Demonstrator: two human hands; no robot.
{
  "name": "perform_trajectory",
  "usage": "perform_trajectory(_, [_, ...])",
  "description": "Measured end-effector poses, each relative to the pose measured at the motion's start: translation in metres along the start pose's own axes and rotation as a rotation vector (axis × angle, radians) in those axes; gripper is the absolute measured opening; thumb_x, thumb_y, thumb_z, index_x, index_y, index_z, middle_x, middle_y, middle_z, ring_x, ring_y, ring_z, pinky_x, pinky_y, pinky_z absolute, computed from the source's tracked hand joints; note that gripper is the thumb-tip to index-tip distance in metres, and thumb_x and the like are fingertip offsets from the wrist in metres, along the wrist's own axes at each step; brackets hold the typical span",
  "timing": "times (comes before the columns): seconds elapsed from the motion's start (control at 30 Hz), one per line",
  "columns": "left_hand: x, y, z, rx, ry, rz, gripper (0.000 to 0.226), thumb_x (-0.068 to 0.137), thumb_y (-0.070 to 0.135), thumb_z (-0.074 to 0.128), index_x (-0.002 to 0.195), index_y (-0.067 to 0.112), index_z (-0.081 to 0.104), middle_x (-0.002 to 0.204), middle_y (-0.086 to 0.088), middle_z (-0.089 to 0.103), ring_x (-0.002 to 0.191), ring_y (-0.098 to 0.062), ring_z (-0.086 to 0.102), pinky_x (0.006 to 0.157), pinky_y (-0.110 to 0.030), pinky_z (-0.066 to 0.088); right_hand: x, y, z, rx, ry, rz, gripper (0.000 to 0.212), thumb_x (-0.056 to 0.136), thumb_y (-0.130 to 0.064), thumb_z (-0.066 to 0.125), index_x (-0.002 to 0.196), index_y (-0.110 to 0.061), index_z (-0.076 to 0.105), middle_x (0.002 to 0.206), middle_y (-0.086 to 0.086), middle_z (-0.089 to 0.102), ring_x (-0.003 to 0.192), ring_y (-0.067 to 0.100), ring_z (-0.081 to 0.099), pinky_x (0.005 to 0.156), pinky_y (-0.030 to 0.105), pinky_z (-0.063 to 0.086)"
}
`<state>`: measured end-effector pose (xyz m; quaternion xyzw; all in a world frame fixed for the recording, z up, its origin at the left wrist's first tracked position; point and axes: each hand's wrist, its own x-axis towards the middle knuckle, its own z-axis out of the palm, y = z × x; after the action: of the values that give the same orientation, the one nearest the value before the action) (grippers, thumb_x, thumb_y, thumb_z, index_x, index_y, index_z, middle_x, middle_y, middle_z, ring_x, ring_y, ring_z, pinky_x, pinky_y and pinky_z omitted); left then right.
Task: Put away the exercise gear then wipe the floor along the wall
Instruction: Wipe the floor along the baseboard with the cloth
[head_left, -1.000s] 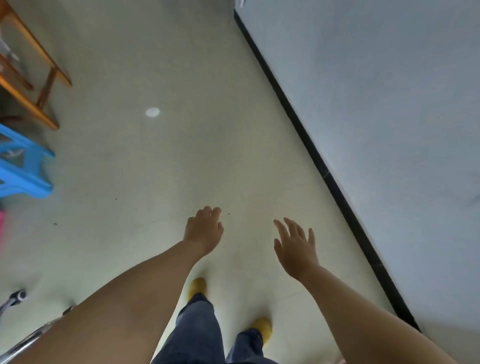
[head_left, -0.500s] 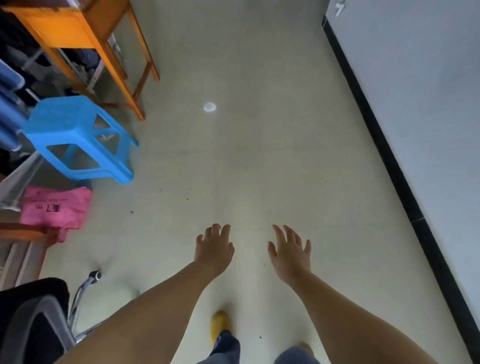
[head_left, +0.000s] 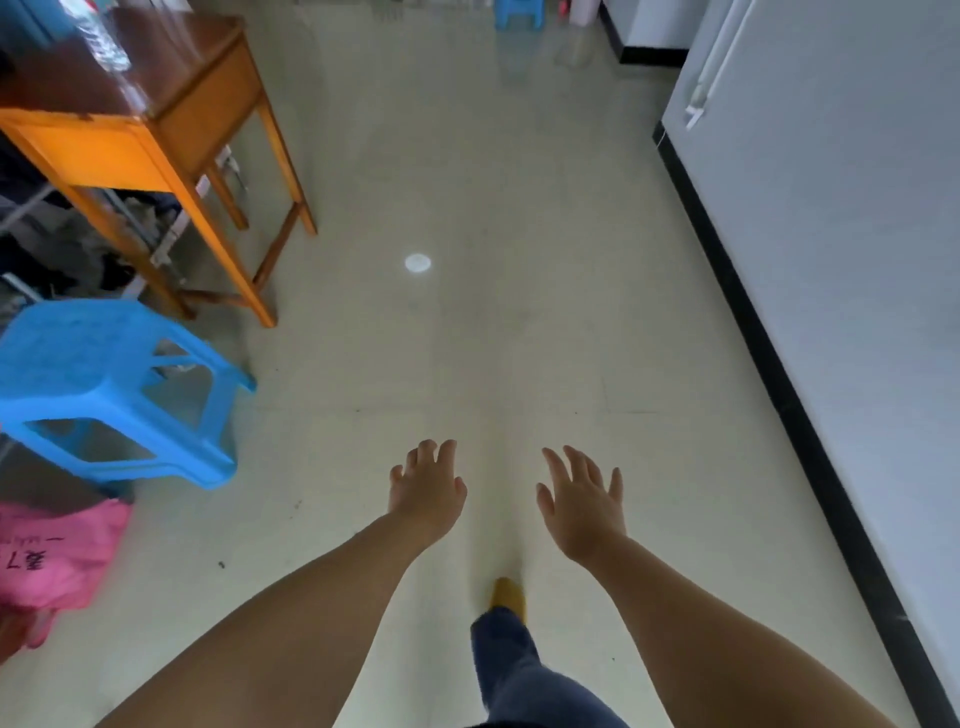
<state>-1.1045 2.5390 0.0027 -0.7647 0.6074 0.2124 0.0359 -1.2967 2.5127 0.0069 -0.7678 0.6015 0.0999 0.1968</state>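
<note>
with our left hand and right hand spread and empty over the pale tiled floor, we judge ourselves between steps, next needing a cloth for the black skirting strip on the right.

Dim, soft light w/ glare spot on floor; edges blurry, warped.

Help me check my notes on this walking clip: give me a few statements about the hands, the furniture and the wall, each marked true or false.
1. Both hands are empty, fingers spread. True: the left hand and right hand hold nothing.
2. The blue stool stands on the person's right. False: it stands on the left, near the wooden table.
3. A black baseboard runs along the foot of the white wall. True.
4. The pink bag lies on top of the stool. False: it lies on the floor beside it, nearer the person.
5. A cloth lies on the floor by the wall. False: none shows there.
</note>
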Motion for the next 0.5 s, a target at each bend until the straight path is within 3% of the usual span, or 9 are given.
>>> perform_trajectory(0.37, [0.262, -0.074, -0.143, -0.08, 0.098, -0.14, 0.049, 0.099, 0.03, 0.035, 0.145, 0.019, 0.023, 0.145, -0.008, 0.029, 0.131, -0.024, 0.035, 0.106, -0.038, 0.032, 0.306, -0.103, -0.123, -0.092, 0.016, -0.209, 0.052, 0.101, -0.038, 0.025, 0.151, -0.026, 0.012, 0.159, 0.002, 0.012, 0.147, 0.019, 0.01, 0.117, 0.053, 0.003])
perform_trajectory(0.5, [0.368, -0.12, -0.202, -0.071, 0.089, -0.13, 0.048, 0.098, 0.031, 0.035, 0.144, 0.018, 0.025, 0.144, -0.009, 0.031, 0.128, -0.025, 0.038, 0.104, -0.038, 0.035, 0.416, -0.152, -0.163, -0.052, 0.01, -0.16, 0.052, 0.101, -0.038, 0.025, 0.151, -0.026, 0.013, 0.159, 0.003, 0.013, 0.146, 0.02, 0.011, 0.117, 0.053, 0.005])
